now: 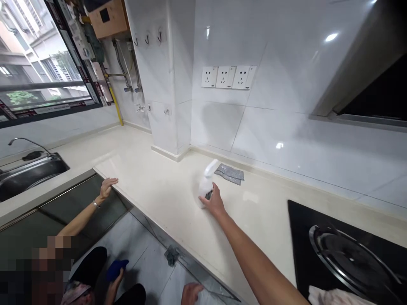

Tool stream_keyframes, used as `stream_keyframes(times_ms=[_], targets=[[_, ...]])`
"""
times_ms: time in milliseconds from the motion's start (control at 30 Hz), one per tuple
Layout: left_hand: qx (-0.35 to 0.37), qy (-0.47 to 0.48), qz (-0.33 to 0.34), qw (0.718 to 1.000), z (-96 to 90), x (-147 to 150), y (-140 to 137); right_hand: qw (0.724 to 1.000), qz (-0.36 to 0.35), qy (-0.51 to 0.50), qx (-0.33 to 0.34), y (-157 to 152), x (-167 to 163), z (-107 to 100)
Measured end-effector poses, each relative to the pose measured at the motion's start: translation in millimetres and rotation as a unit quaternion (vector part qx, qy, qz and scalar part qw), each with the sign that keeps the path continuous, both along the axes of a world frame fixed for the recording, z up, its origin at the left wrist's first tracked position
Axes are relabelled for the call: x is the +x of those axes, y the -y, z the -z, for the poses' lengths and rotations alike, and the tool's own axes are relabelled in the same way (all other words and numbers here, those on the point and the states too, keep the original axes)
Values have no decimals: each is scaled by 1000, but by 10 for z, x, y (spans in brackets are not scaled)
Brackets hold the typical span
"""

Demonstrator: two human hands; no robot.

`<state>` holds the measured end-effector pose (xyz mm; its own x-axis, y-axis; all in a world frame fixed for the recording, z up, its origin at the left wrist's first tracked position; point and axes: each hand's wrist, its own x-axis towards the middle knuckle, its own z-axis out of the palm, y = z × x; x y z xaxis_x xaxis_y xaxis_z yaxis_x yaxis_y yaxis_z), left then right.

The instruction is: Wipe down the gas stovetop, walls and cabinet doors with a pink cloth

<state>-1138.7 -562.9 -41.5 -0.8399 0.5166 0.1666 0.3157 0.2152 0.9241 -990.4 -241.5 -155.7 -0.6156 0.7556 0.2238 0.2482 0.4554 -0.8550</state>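
My right hand (214, 201) is wrapped round the lower part of a white spray bottle (206, 184), which stands on the pale countertop (152, 186) or just above it; I cannot tell which. The bottle looks slightly blurred, and its nozzle end points up and to the right. Just behind it lies a folded grey cloth (230, 173). At the bottom edge, below the counter front, my left hand (191, 293) shows only in part. Its fingers look curled in, and whatever they may hold is hidden.
A crouching person at the left rests one hand (106, 187) at the counter edge and holds a blue cloth (116, 270) in the other. A black gas stove (300, 237) is at right, with a pale cloth (333, 296) beside it. Far left is a sink (60, 163).
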Motion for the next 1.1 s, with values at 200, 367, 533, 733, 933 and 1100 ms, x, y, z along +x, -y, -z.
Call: stream_keyframes(times_ms=[200, 367, 533, 733, 933, 1100], targets=[[4, 6, 22, 1000, 46, 301, -74, 999, -14, 14, 31, -67, 252, 258], [-33, 67, 157, 985, 1284, 2035, -412, 996, -8, 43, 80, 188, 1763, 628], [-66, 95, 232, 966, 1973, 2293, -559, 954, 196, 133, 183, 267, 3575, 808], [-94, 116, 309, 939, 2022, 2518, -666, 907, 328, 251, 81, 296, 4272, 742], [-119, 118, 355, 920, 1922, 2893, -655, 944, 293, 118, -91, 321, 3849, 561], [-110, 197, 322, 919, 1700, 3130, -904, 966, 186, 22, -178, 624, 3882, 494]])
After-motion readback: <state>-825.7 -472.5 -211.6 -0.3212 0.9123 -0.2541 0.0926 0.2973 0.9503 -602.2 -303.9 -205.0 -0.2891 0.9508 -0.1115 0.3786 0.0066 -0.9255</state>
